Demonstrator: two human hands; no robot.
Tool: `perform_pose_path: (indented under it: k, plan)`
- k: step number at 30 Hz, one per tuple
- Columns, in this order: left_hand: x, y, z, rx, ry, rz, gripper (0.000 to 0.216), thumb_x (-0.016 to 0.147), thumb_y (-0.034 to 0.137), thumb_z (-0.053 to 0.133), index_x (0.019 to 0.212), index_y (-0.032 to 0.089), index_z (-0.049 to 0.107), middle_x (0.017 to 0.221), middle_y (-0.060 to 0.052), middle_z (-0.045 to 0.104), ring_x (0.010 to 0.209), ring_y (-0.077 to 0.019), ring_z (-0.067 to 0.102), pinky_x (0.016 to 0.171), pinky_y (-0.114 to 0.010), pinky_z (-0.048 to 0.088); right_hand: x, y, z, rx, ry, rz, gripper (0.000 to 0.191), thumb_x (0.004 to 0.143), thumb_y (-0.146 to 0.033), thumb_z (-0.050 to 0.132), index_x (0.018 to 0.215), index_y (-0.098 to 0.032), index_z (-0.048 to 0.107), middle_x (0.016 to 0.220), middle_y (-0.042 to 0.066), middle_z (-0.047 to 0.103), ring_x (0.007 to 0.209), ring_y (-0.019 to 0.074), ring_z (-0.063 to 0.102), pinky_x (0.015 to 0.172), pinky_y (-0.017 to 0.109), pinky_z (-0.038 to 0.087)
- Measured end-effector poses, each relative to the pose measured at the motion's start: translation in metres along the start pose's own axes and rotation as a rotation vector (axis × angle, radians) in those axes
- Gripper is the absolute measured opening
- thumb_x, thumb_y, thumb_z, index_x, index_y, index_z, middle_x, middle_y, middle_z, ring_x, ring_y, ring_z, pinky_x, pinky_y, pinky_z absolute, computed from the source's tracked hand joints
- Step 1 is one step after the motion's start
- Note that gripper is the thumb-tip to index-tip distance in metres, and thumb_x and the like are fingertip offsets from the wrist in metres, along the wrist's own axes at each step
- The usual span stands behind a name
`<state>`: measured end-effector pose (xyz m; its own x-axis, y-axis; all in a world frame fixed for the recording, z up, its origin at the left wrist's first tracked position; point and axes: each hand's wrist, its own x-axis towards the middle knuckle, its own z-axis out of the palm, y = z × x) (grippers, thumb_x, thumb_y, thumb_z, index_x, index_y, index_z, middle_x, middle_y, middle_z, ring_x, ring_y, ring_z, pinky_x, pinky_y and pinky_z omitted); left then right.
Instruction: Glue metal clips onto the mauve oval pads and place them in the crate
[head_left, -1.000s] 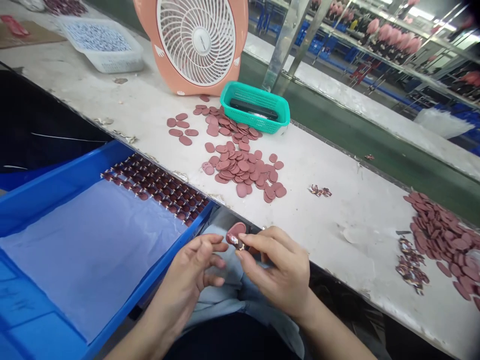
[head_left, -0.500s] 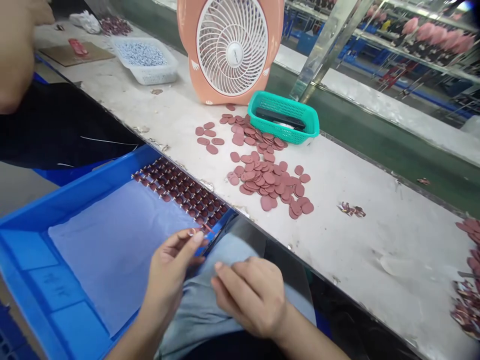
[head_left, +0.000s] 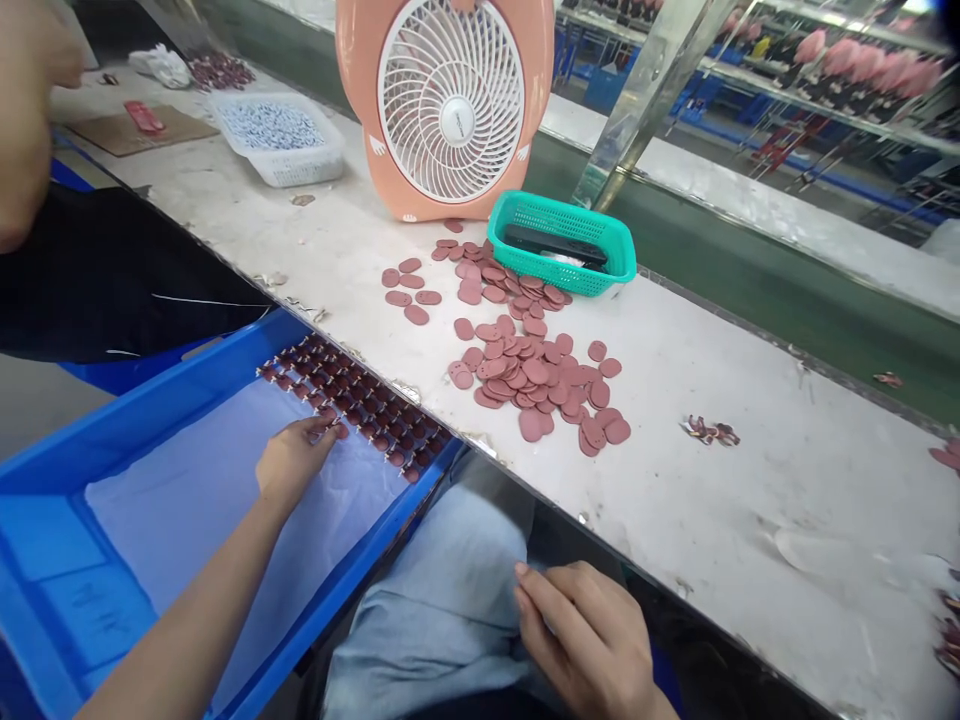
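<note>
My left hand reaches over the blue tray and pinches a small dark red piece with a pale end. It is beside the near edge of the close-set rows of dark red round pieces, which lie on a pale blue sheet in the tray. Above my denim-covered lap, my right hand is closed, fingers curled and pressed together; what they hold, if anything, is hidden. On the table, a loose pile of flat reddish-brown ovals lies beyond both hands.
An orange fan stands on the white table, beside a green basket with a black object inside. A white basket holds small blue-and-white pieces. Small metallic scraps lie to the right. Another person's arm is at upper left.
My left hand has moved from above my lap, left and forward to the rows in the tray, carrying the small piece. My right hand has shifted right and nearer me, still closed.
</note>
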<state>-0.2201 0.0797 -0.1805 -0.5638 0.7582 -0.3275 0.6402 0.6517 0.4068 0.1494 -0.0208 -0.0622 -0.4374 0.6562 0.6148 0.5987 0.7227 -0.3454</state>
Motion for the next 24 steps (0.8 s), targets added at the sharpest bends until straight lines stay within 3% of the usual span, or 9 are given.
perform_pose_path:
  k: [10, 13, 16, 18, 20, 21, 22, 24]
  plan:
    - [0.003, 0.007, 0.000, 0.073, -0.010, 0.033, 0.038, 0.094, 0.042, 0.063, 0.123, 0.018, 0.064, 0.123, -0.010, 0.067, 0.106, -0.0280, 0.067, 0.090, -0.050, 0.056, 0.000, 0.005, -0.004, -0.012, 0.025, 0.028, 0.016, 0.087, -0.001, 0.067, 0.101, -0.007, 0.070, 0.069, 0.006, 0.066, 0.057, 0.0147, 0.057, 0.049, 0.029, 0.047]
    - [-0.005, 0.012, -0.009, 0.055, 0.021, 0.082, 0.043, 0.091, 0.050, 0.064, 0.118, 0.017, 0.068, 0.110, -0.008, 0.072, 0.097, -0.0290, 0.069, 0.085, -0.050, 0.057, -0.001, 0.006, -0.015, -0.060, 0.039, 0.014, 0.018, 0.087, -0.001, 0.067, 0.103, -0.007, 0.070, 0.070, 0.005, 0.065, 0.059, 0.0147, 0.057, 0.050, 0.029, 0.047]
    - [-0.022, 0.028, -0.018, -0.003, 0.199, 0.145, 0.056, 0.084, 0.062, 0.065, 0.114, 0.016, 0.073, 0.096, -0.012, 0.075, 0.089, -0.0365, 0.072, 0.078, -0.054, 0.058, -0.010, 0.014, -0.038, -0.192, 0.139, 0.022, 0.024, 0.083, 0.001, 0.069, 0.106, -0.006, 0.070, 0.078, 0.006, 0.067, 0.067, 0.0153, 0.061, 0.058, 0.029, 0.051]
    - [-0.041, 0.046, -0.020, -0.089, 0.416, 0.235, 0.059, 0.090, 0.059, 0.055, 0.128, 0.015, 0.066, 0.118, -0.016, 0.072, 0.101, -0.0348, 0.070, 0.091, -0.051, 0.055, -0.020, 0.027, -0.057, -0.386, 0.304, 0.121, 0.027, 0.079, 0.001, 0.073, 0.104, -0.011, 0.070, 0.084, 0.006, 0.068, 0.074, 0.0165, 0.063, 0.068, 0.031, 0.053]
    - [-0.065, 0.071, -0.019, -0.203, 0.632, 0.442, 0.053, 0.091, 0.054, 0.057, 0.128, 0.016, 0.065, 0.127, -0.015, 0.069, 0.115, -0.0303, 0.065, 0.103, -0.045, 0.049, -0.032, 0.044, -0.075, -0.526, 0.569, 0.358, 0.028, 0.078, -0.009, 0.077, 0.103, -0.017, 0.068, 0.090, 0.005, 0.066, 0.081, 0.0193, 0.065, 0.076, 0.035, 0.053]
    - [-0.078, 0.085, -0.018, -0.268, 0.740, 0.669, 0.045, 0.088, 0.047, 0.065, 0.121, 0.018, 0.069, 0.120, -0.013, 0.073, 0.112, -0.0298, 0.067, 0.104, -0.045, 0.047, -0.037, 0.055, -0.082, -0.538, 0.710, 0.500, 0.032, 0.079, -0.018, 0.078, 0.108, -0.019, 0.064, 0.097, 0.006, 0.065, 0.088, 0.0214, 0.065, 0.078, 0.037, 0.053]
    - [-0.092, 0.101, -0.016, -0.289, 0.756, 0.942, 0.038, 0.084, 0.041, 0.072, 0.117, 0.020, 0.071, 0.116, -0.012, 0.075, 0.106, -0.0294, 0.069, 0.101, -0.045, 0.049, -0.042, 0.065, -0.089, -0.515, 0.819, 0.632, 0.041, 0.080, -0.027, 0.077, 0.116, -0.020, 0.059, 0.107, 0.008, 0.062, 0.096, 0.0238, 0.063, 0.082, 0.040, 0.053]
    - [-0.116, 0.130, -0.011, -0.174, 0.602, 1.354, 0.048, 0.081, 0.037, 0.077, 0.124, 0.021, 0.066, 0.121, -0.015, 0.073, 0.108, -0.0332, 0.068, 0.099, -0.048, 0.048, -0.051, 0.084, -0.099, -0.443, 0.909, 0.829, 0.064, 0.082, -0.041, 0.075, 0.133, -0.021, 0.044, 0.129, 0.015, 0.051, 0.112, 0.0276, 0.058, 0.090, 0.048, 0.052]
